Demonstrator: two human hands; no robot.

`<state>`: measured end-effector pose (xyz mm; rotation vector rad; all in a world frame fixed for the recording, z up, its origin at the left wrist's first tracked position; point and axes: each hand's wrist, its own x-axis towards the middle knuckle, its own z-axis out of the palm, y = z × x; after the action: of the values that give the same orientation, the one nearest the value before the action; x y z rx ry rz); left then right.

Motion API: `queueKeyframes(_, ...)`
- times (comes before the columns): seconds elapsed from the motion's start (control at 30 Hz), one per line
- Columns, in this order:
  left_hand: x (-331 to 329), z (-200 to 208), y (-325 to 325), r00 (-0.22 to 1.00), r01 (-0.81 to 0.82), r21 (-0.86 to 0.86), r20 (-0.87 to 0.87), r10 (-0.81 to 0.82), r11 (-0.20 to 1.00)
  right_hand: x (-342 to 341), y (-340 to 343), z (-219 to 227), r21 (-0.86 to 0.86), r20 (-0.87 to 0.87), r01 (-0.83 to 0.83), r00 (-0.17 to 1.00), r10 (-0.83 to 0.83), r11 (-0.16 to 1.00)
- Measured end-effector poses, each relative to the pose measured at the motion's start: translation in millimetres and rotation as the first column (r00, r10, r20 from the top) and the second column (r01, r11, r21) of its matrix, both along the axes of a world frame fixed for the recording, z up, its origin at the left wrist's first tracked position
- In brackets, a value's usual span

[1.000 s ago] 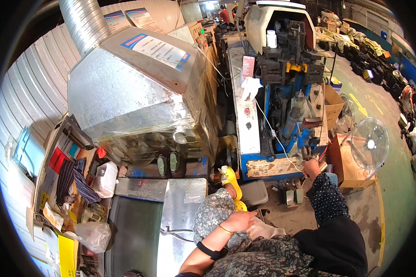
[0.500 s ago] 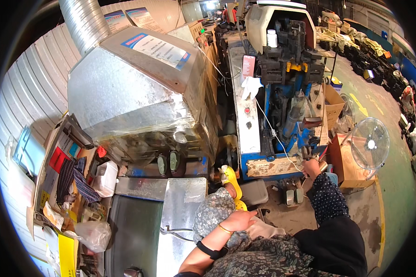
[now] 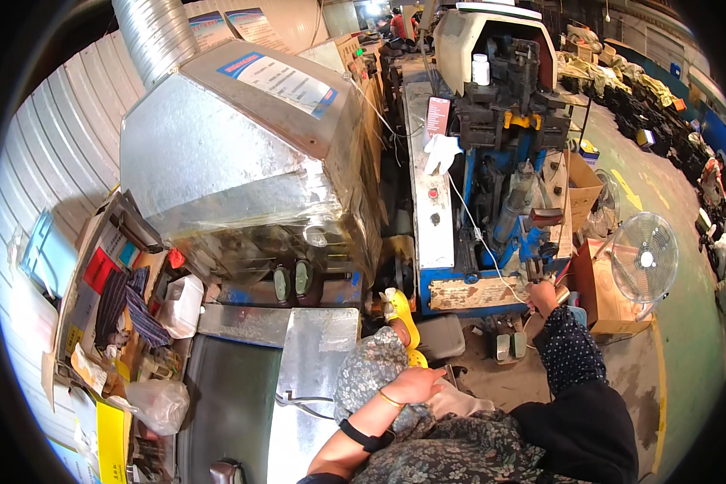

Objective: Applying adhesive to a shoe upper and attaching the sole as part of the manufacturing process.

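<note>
My left hand [image 3: 414, 385] lies over my lap near the patterned cloth covering my knee [image 3: 371, 371], fingers stretched to the right and holding nothing visible. A yellow clog [image 3: 402, 313] is on my foot just beyond it. My right arm reaches forward to the front of a blue machine [image 3: 484, 298]. There my right hand [image 3: 543, 298] is closed beside a dark fitting [image 3: 534, 269]; what it grips is hidden. Next to its fingers are a white cord [image 3: 477, 234] and a brass-coloured cylinder [image 3: 562, 294].
To the left, a metal hood [image 3: 226, 153] covers a conveyor belt [image 3: 234, 403]; dark footwear [image 3: 302, 278] stands at its opening. A cluttered shelf box [image 3: 97, 323] sits further left. A fan [image 3: 645, 258] and cardboard box [image 3: 605, 298] stand right. A grey bin [image 3: 441, 337] is beyond my foot.
The whole view has shifted slightly. More of a dark shoe shows at the lower edge of the conveyor belt. Both hands keep nearly the same places.
</note>
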<state>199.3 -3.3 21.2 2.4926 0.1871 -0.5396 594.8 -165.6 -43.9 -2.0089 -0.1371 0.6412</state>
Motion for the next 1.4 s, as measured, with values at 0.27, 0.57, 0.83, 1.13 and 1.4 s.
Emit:
queueKeyframes(0.27,-2,-17,3,0.994,0.01,-0.002,0.107,-0.009,1.0,-3,1,6,-0.015,0.063,-0.045,0.997,0.046,0.999)
queueKeyframes(0.57,0,-3,1,1.0,0.013,-0.001,0.018,-0.013,1.0,-9,1,14,-0.006,0.04,0.0,0.999,0.0,1.0)
queueKeyframes(0.83,0,-1,1,1.0,-0.006,-0.021,-0.009,0.006,1.0,0,-3,1,-0.045,0.072,-0.05,0.996,0.053,0.998)
queueKeyframes(1.13,-2,-6,2,0.999,0.022,-0.015,0.035,-0.021,1.0,-1,0,3,-0.061,0.088,-0.032,0.995,0.038,0.998)
queueKeyframes(1.4,0,-2,1,1.0,0.029,-0.007,-0.006,-0.029,1.0,-4,-1,6,-0.03,0.12,-0.071,0.99,0.074,0.997)
